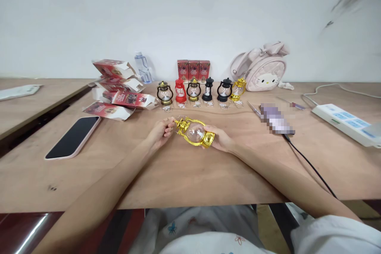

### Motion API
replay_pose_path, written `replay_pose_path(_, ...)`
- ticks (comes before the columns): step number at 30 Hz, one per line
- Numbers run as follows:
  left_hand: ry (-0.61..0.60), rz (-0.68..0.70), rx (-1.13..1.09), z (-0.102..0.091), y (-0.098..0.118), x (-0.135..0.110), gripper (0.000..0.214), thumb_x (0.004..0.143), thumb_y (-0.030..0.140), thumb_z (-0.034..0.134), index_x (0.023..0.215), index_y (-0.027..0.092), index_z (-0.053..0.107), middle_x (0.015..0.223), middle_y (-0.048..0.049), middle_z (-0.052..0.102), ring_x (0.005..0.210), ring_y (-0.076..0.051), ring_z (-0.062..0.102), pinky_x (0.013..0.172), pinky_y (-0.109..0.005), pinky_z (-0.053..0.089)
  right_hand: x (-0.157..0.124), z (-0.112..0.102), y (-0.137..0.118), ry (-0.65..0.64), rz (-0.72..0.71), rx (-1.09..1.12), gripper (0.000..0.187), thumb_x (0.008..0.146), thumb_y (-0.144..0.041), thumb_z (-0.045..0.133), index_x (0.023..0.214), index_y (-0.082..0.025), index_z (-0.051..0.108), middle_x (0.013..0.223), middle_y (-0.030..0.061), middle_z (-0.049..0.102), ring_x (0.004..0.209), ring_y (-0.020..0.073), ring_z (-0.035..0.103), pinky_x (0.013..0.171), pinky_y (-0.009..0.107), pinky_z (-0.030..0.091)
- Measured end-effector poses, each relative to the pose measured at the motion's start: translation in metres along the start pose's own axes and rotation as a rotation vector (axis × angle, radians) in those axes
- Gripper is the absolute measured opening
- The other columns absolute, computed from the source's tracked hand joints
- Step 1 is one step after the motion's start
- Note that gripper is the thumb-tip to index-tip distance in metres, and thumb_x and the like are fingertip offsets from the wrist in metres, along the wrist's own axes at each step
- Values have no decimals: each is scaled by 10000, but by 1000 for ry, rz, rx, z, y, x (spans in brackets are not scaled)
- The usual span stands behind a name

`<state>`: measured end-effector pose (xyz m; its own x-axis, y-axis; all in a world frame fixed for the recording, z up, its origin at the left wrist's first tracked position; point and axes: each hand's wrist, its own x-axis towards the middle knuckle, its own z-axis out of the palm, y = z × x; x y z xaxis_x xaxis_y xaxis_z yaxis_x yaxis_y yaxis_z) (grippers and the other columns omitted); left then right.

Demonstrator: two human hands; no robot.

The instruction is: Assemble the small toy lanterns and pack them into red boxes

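A shiny gold toy lantern (195,132) lies tilted on its side in the air above the table, its clear globe facing me. My right hand (222,139) is closed around the lantern's base. At the lantern's top end, my left hand (162,131) pinches a thin wire loop, which looks like its handle. Beyond my hands stands a row of several small lanterns, among them a red lantern (180,91), a black lantern (224,90), a bronze lantern (164,93) and another gold lantern (238,89). Small pale tags lie in front of them.
Opened red boxes (119,87) are piled at the left, near a phone (73,138) and a water bottle (143,68). Upright red boxes (193,70) stand at the back. Rightward are a pink bag (264,72), a cabled, blurred device (276,119), a screwdriver (254,108) and a power strip (347,124).
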<state>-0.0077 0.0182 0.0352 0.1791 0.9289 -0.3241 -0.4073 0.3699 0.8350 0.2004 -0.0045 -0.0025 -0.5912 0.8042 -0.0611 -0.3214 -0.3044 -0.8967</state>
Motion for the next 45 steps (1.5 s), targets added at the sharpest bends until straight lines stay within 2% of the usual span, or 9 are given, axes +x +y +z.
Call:
replay_pose_path(6, 2, 120, 36, -5, 12, -4, 128, 801, 61, 520, 692, 92, 579, 462, 74, 388, 329, -2, 272, 305, -93, 184, -6, 9, 1, -15, -75, -53, 407, 700, -422, 708, 1030, -189, 663, 989, 44, 674, 778, 146, 606, 658, 253, 500)
replay_pose_path(13, -180, 562, 160, -9, 29, -19, 155, 719, 304, 688, 716, 149, 695, 617, -19, 628, 662, -126, 594, 678, -233, 482, -6, 17, 7, 125, -211, -165, 420, 686, -353, 745, 1069, -235, 617, 1065, 14, 646, 982, 172, 580, 829, 274, 460)
replay_pose_path(19, -196, 997, 994, -4, 19, -36, 194, 731, 300, 651, 901, 259, 735, 836, -49, 718, 867, -225, 606, 944, -406, 382, -1, 13, 9, 293, -346, -228, 502, 679, -320, 760, 1130, -295, 540, 1051, -10, 654, 992, 166, 585, 857, 290, 465)
replay_pose_path(23, -356, 975, 1362, -1, 4, -32, 267, 722, 249, 632, 972, 276, 723, 913, -75, 720, 957, -256, 592, 941, -421, 354, 0, 7, 8, 351, -340, -198, 647, 622, -278, 795, 1185, -313, 481, 1013, -6, 652, 924, 169, 598, 795, 295, 484)
replay_pose_path(28, -296, 994, 1386, -2, -9, -27, 309, 748, 206, 573, 1018, 258, 713, 994, -112, 705, 948, -258, 598, 879, -401, 371, 1, 0, 9, 326, -320, -190, 698, 613, -258, 803, 1214, -310, 452, 984, -12, 636, 947, 167, 597, 837, 313, 485)
replay_pose_path(33, -430, 1038, 1415, 0, -18, -28, 313, 782, 178, 513, 1014, 257, 707, 1149, -123, 664, 980, -253, 593, 850, -379, 382, 3, 0, 14, 227, -324, -321, 644, 583, -259, 823, 1135, -262, 490, 1147, 22, 595, 1053, 168, 580, 942, 330, 452)
replay_pose_path(37, -489, 1094, 1485, -1, -21, -25, 340, 778, 165, 507, 1048, 263, 688, 1173, -119, 650, 966, -250, 592, 820, -367, 386, 3, 1, 16, 269, -343, -492, 554, 633, -320, 793, 1096, -232, 502, 1115, 42, 622, 1026, 181, 592, 929, 348, 450)
replay_pose_path(40, -354, 1151, 1549, -6, -16, -22, 336, 786, 169, 499, 1069, 242, 665, 1126, -116, 657, 968, -252, 590, 815, -368, 394, 2, 0, 15, 346, -388, -570, 533, 641, -326, 784, 1089, -227, 513, 1142, 49, 625, 1064, 194, 580, 962, 370, 427)
replay_pose_path(45, 140, 1125, 1755, -19, 1, -8, 304, 807, 171, 452, 1048, 150, 637, 1158, -159, 612, 1059, -307, 542, 865, -434, 408, 3, -6, 12, 604, -376, -690, 508, 636, -322, 777, 1068, -228, 529, 1090, 46, 643, 988, 209, 598, 935, 408, 428)
